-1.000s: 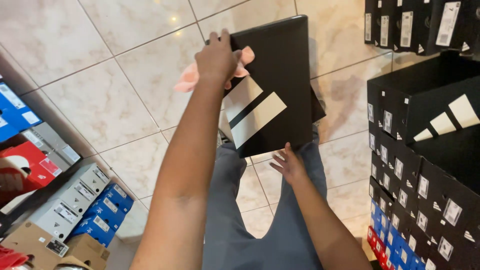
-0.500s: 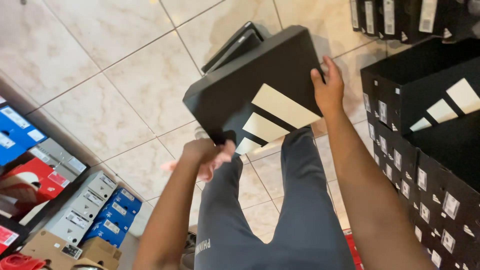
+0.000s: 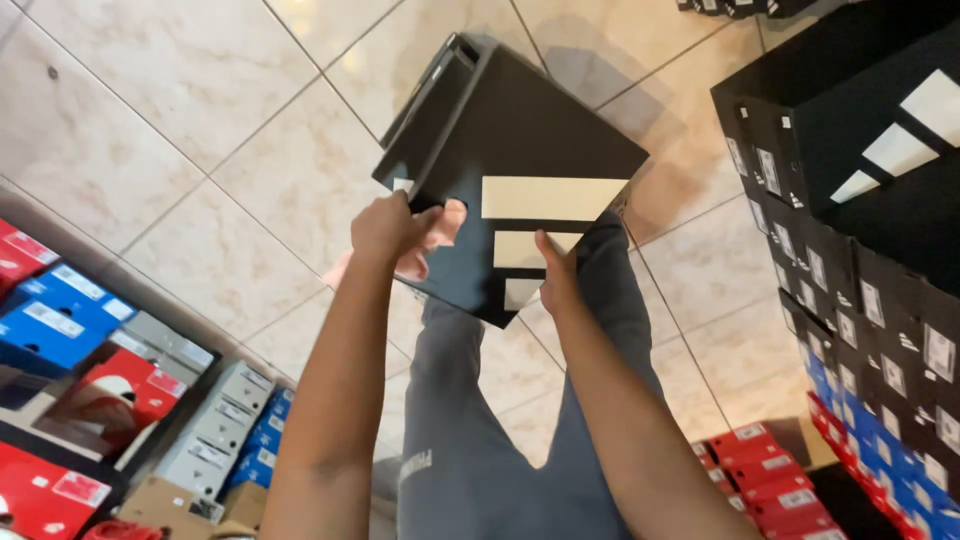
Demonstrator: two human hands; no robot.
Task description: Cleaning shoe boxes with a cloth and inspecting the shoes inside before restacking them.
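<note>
A black shoebox [image 3: 505, 140] with pale stripes on its lid is held in front of me above the tiled floor. My left hand [image 3: 395, 228] grips its near left edge and also clutches a pink shoe [image 3: 432, 240] pressed against the box; most of the shoe is hidden behind the hand. My right hand [image 3: 555, 275] rests flat on the lid's near edge, thumb over the stripes. My grey trouser legs show below the box.
Stacked black shoeboxes [image 3: 860, 190] rise at the right, with blue [image 3: 900, 480] and red boxes [image 3: 770, 480] lower down. At the left lie red [image 3: 60, 480], blue [image 3: 60, 320] and grey boxes [image 3: 215, 430]. Beige floor tiles [image 3: 200, 120] spread beyond.
The box has swung round and come closer to me. My right hand slid from the far right edge to the near edge; my left hand rose to the box's left side with the pink shoe.
</note>
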